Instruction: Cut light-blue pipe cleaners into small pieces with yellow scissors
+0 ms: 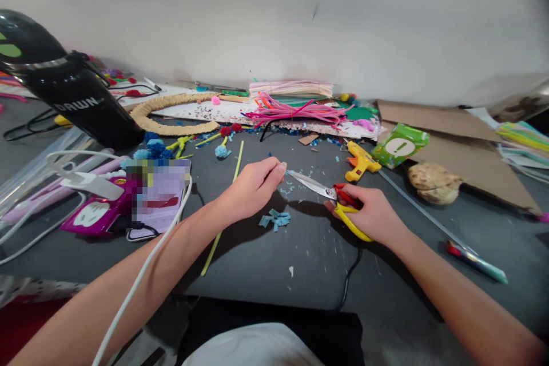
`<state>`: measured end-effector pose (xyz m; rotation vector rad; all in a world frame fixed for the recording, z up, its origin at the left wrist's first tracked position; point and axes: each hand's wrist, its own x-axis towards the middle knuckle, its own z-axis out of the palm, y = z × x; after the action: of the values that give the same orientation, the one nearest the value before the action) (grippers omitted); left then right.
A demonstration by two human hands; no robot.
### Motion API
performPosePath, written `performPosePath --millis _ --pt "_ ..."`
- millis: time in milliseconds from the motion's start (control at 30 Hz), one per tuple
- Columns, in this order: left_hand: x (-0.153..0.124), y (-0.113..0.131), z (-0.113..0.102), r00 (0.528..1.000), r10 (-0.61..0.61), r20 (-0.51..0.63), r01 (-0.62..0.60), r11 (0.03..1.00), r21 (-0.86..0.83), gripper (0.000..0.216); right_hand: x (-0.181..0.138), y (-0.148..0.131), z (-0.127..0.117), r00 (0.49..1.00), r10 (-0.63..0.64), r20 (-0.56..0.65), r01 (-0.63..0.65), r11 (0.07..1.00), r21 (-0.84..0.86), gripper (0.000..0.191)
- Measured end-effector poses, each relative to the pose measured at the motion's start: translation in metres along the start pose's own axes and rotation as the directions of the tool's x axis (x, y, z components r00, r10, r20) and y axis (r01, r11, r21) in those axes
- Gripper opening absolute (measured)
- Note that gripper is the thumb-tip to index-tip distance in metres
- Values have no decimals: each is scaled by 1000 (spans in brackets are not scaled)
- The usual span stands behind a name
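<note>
My right hand [372, 214] is closed on the red-and-yellow handles of a pair of scissors [319, 187], whose metal blades point left toward my other hand. My left hand [253, 186] hovers over the dark table [309, 263] with fingers curled in a pinch just beside the blade tips; what it holds is too small to make out. A small heap of blue cut bits [275, 219] lies on the table under and between the two hands. A long yellow-green stick [223, 217] runs under my left wrist.
A yellow glue gun [361, 161] and a green packet [400, 146] lie behind my right hand. Pink pipe cleaners [295, 110], pompoms, a woven ring [174, 111], a black bottle [64, 83], a purple packet [124, 203], cardboard [454, 131] and a pen [476, 261] lie around.
</note>
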<state>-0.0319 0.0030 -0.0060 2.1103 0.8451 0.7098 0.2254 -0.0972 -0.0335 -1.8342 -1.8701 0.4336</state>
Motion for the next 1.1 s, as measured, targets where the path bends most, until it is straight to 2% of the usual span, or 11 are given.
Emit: performPosePath --millis 400,533,800,1100 --pt "1 0 1 1000 -2 12 1 1000 1 38 2 3 0 998 -68 0 68 996 -65 33" --pt "1 0 0 1000 -6 11 6 1000 -3 38 1 4 0 999 -51 -15 50 996 -74 34" --pt "1 -1 0 1000 -2 7 2 1000 -7 38 0 3 -1 1000 12 3 -12 1000 13 32" --pt "1 -2 1 1000 -4 18 4 1000 -4 39 1 9 0 998 -58 20 60 996 -62 25"
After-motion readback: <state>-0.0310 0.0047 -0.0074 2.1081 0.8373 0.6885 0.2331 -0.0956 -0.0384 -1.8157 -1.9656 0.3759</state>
